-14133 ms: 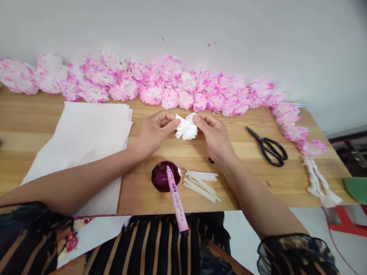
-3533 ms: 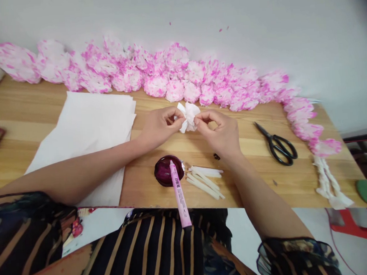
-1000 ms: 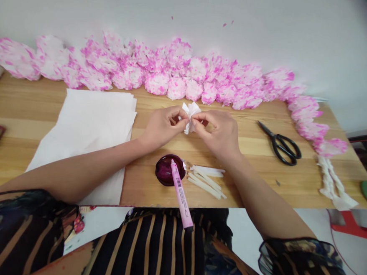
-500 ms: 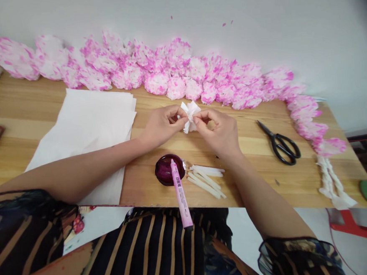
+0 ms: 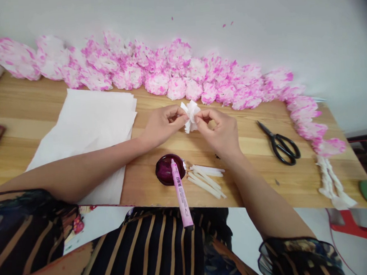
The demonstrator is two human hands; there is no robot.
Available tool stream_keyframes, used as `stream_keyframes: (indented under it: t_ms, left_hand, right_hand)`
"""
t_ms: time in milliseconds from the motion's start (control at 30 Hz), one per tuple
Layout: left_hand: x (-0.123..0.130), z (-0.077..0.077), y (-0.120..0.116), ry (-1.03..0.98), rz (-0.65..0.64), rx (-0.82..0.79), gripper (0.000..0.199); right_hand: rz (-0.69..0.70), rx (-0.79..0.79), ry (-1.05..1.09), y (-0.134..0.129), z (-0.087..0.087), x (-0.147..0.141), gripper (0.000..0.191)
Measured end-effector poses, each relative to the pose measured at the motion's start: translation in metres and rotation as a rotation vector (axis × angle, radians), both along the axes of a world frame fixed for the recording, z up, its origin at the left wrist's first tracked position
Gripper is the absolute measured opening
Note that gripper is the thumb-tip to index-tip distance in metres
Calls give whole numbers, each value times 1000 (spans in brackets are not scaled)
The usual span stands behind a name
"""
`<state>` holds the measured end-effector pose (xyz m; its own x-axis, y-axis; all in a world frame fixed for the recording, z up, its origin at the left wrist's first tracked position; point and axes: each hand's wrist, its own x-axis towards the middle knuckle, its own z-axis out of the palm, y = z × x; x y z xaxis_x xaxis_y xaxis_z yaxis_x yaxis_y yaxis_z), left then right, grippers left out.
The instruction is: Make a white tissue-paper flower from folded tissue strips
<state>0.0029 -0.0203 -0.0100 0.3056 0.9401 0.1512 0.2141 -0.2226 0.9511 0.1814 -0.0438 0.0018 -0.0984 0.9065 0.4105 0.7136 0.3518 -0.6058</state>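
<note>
White tissue paper, gathered into a small crinkled flower [image 5: 191, 111], sits between the person's two hands, seemingly just above the wooden table [image 5: 312, 181]. The left hand [image 5: 162, 126] pinches one side of it between thumb and forefinger; the right hand [image 5: 222, 130] grips the other side in a similarly narrow pinch. It looks nearly weightless, soft and limp, with little slip but easily torn or crushed. The gathered middle seems the firmest hold, and the thin outer folds probably need only a light fingertip touch.

Loose white sheets [image 5: 90, 114] lie to the left, partly under the left forearm. Nearer the person, a pink marker [image 5: 181, 196] slants from a dark purple dish [image 5: 163, 171] past the table's front edge, beside several pale sticks [image 5: 205, 185]. Black-handled scissors [image 5: 284, 147] rest on the right. Pink-and-white paper flowers [image 5: 157, 84] line the back against a pale grey wall [image 5: 130, 11]. A red stool [image 5: 356, 226] shows below the table's right end.
</note>
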Motion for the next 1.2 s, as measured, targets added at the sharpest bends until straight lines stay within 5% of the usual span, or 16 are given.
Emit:
stream_keyframes:
  t_ms: [433,733,933,1200]
  left_hand:
    - [1,-2,2,-10,5,-21,20]
    - [0,-2,0,13,15,34,17]
    - [0,3,-5,91,-10,98,20]
    - [0,-1,1,-58,11,-67,18]
  right_hand:
    - [27,39,-62,0,0,1,12]
    - [-35,-122,-5,1,6,5,15]
    - [27,-12,-104,0,6,2,22]
    - [56,-282,330,5,-6,4,19]
